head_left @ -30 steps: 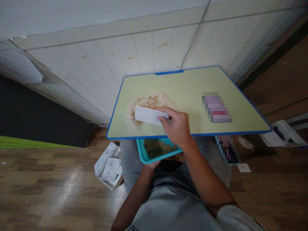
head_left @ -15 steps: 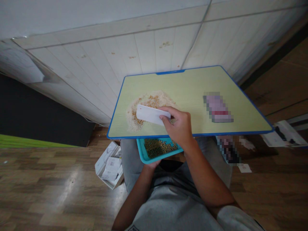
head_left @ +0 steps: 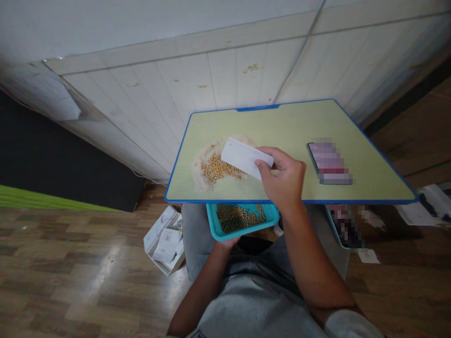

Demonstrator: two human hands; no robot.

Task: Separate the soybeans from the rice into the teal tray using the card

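Note:
My right hand (head_left: 284, 180) pinches a white flat card (head_left: 243, 157) and holds it tilted over a pile of rice mixed with soybeans (head_left: 214, 166) on a green lap table with a blue edge (head_left: 282, 126). Under the table's near edge my left hand (head_left: 229, 243) supports a teal tray (head_left: 215, 227) from below. The tray holds soybeans and green beans (head_left: 239, 218). Most of my left hand's fingers are hidden under the tray.
A phone (head_left: 329, 163) lies on the right part of the table. An open white box (head_left: 164, 239) sits on the wooden floor to the left of my knees. Papers (head_left: 430, 202) lie on the floor at right. A white panelled wall stands behind the table.
My right hand lifted the card up and to the right, off the near part of the pile, uncovering a cluster of soybeans. The camera view shifted slightly.

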